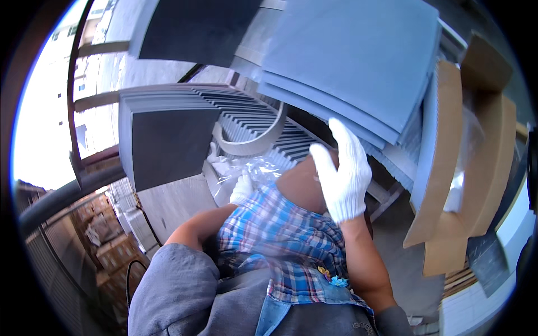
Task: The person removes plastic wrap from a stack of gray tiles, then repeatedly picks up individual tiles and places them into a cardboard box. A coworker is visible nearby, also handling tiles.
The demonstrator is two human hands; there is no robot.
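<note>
Nearest are grey fabric sleeves (176, 285) and a soft, creased plaid apron (269, 224) in blue, white and red, with a small yellow ornament and a blue one pinned low on it. The right hand (344, 182), in a white ribbed knit glove, is raised over the apron's right side; its thumb stands apart from its fingers, which are released and hold nothing. The left hand (242, 191), gloved alike, is lower and farther left, at the near edge of clear plastic film (255, 171); its fingers are partly hidden, so I cannot tell whether they grip it. The film is thin, glossy and crumpled, catching bright streaks of light, and lies just in front of a row of panels (171, 145). These are flat, matte and dark grey, set on edge, their thin edges making a ribbed pattern. A smooth, pale, curved band (252, 148) bows across them. To the right, an open cardboard box (440, 134) has stiff brown flaps and clear plastic inside. Farther up lie broad, smooth, blue-grey boards (350, 56), stacked slightly out of line. Far left, beyond a round dark rail (56, 207), brown cartons (120, 252) are piled.
</note>
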